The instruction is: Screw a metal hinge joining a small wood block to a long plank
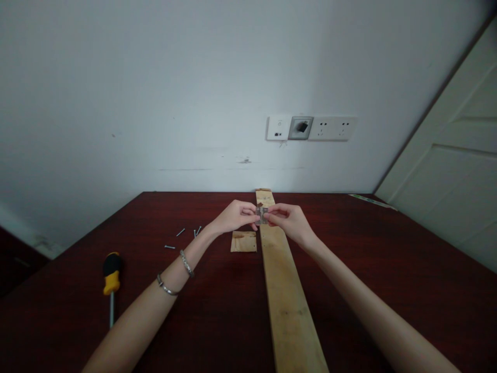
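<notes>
Between both hands is a small metal hinge [262, 214], its two leaves spread either side of a central knuckle. My left hand [237, 216] pinches its left edge, and my right hand [289, 220] grips the right edge with thumb and fingers. Beneath them runs a long wooden board [289, 300], reaching from the near edge of view towards the wall. I cannot tell whether the hinge touches the board. A short square wood piece [244, 242] lies just left of the board, below my left hand.
Several screws [180, 232] are scattered left of my left forearm. A yellow and black screwdriver [112, 274] lies farther left on the dark red table [217, 321]. Wall sockets [328, 128] sit above the table's back edge. A thin pale strip [373, 201] lies at the back right.
</notes>
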A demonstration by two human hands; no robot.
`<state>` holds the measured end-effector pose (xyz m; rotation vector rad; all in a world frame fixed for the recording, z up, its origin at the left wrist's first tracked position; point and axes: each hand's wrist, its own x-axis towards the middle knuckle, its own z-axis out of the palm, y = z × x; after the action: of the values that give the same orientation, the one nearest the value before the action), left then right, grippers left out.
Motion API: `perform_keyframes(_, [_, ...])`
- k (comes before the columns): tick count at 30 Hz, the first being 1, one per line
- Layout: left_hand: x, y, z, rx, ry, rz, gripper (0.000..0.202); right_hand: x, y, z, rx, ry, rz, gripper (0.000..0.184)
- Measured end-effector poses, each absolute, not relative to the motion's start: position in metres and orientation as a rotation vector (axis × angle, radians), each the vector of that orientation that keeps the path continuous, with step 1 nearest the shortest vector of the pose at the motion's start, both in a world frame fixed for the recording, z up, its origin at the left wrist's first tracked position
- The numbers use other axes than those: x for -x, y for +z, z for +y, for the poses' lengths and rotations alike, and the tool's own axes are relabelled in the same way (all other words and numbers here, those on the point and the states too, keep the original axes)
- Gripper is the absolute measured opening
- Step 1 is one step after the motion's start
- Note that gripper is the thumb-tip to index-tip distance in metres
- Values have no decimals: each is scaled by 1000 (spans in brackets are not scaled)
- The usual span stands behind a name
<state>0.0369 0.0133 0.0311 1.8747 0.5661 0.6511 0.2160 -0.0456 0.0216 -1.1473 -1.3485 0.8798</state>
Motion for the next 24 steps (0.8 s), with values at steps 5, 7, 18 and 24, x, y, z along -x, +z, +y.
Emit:
perform_keyframes(5, [-38,32,12,-1895,682,612,17,-216,21,-46,1150,856,-1362,23])
perform_keyframes(7, [-38,31,12,-1886,695,632,18,-217,21,-46,1150,852,-1364,22])
perform_keyframes(18, [-35,32,13,-1750,710,596,20,-218,22,-45,1132,868,-1303,22])
perform_keyframes(24, [-40,29,12,-1749,705,595,22,-215,23,-46,1111,884,-1298,24])
